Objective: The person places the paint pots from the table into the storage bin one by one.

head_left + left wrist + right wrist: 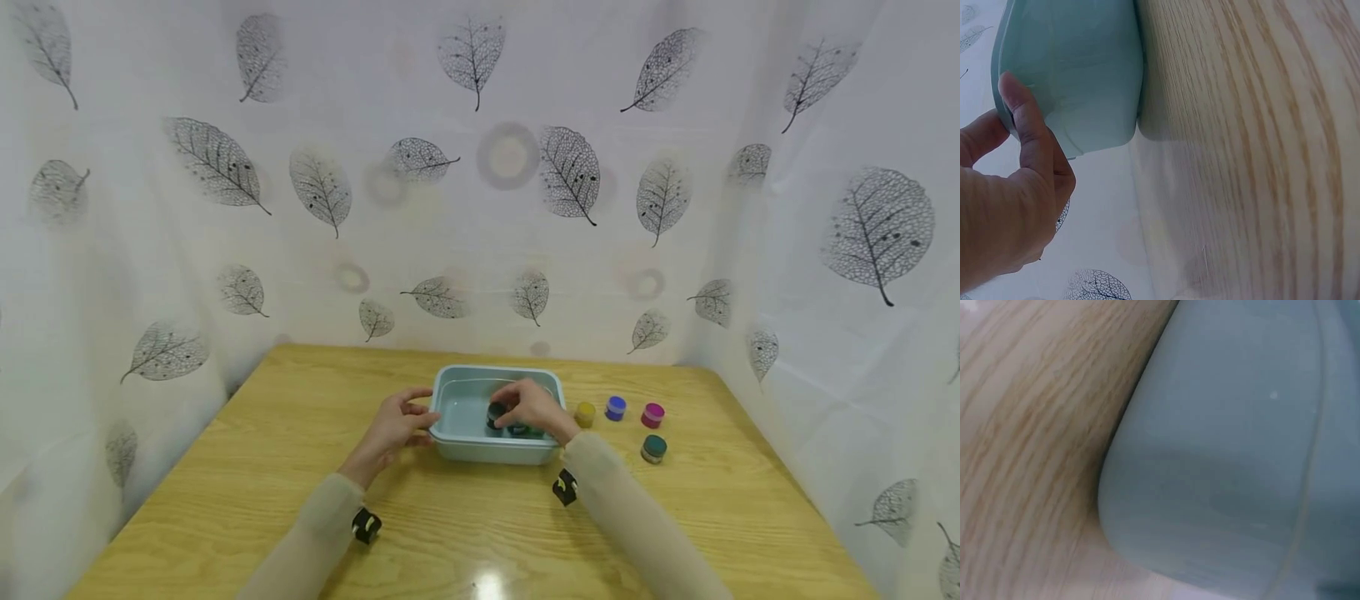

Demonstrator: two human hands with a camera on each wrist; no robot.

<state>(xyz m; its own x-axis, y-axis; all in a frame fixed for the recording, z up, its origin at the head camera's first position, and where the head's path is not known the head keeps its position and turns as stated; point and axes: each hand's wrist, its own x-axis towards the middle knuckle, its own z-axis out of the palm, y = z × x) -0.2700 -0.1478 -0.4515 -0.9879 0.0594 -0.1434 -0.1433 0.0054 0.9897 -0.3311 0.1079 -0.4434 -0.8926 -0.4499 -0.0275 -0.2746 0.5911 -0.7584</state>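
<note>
A pale blue-green plastic basin stands on the table. In the head view my left hand is at its left end. The left wrist view shows that hand pinching the basin's rim between thumb and fingers. My right hand reaches over the near right side into the basin and grips a small dark paint jar by its sides. Beside that jar, partly hidden under the hand, lie more dark and green jars. Only the basin's outer wall fills the right wrist view; the hand is out of sight there.
On the wooden table, right of the basin, stand a yellow jar, a blue jar, a magenta jar and a dark green jar. A leaf-patterned curtain hangs behind the table and along its sides.
</note>
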